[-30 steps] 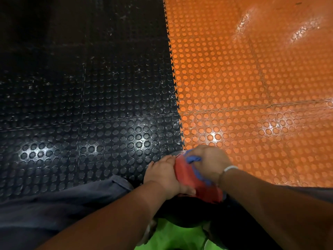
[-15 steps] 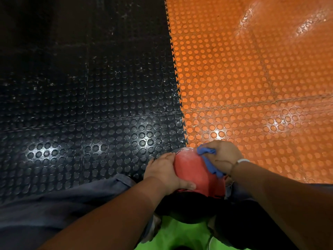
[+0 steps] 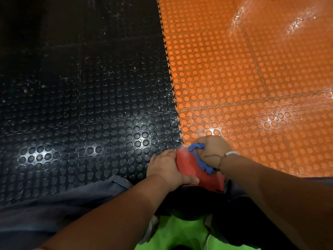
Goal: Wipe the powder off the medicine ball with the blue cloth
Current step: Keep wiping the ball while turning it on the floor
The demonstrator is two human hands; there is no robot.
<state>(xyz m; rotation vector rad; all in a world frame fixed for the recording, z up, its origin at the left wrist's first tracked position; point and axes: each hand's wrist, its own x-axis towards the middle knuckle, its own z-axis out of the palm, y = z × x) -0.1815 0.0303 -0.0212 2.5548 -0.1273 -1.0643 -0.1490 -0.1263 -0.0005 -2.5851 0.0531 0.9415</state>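
The medicine ball (image 3: 189, 166) is red on top and black below, and sits between my legs near the bottom middle of the view. A pale dusting of powder shows on its far upper part. My left hand (image 3: 164, 168) holds the ball's left side, thumb laid across the red panel. My right hand (image 3: 212, 153) grips the bunched blue cloth (image 3: 199, 156) and presses it against the ball's upper right side. Only strips of the cloth show around my fingers.
The floor is studded rubber tile, black (image 3: 81, 105) on the left and orange (image 3: 252, 78) on the right, joined by a toothed seam. My grey trouser leg (image 3: 54, 208) lies at the lower left. A bright green shirt (image 3: 178, 233) fills the bottom edge.
My right hand with the cloth has slid from the ball's top toward its far right side, uncovering more of the red panel. My left hand has stayed in place.
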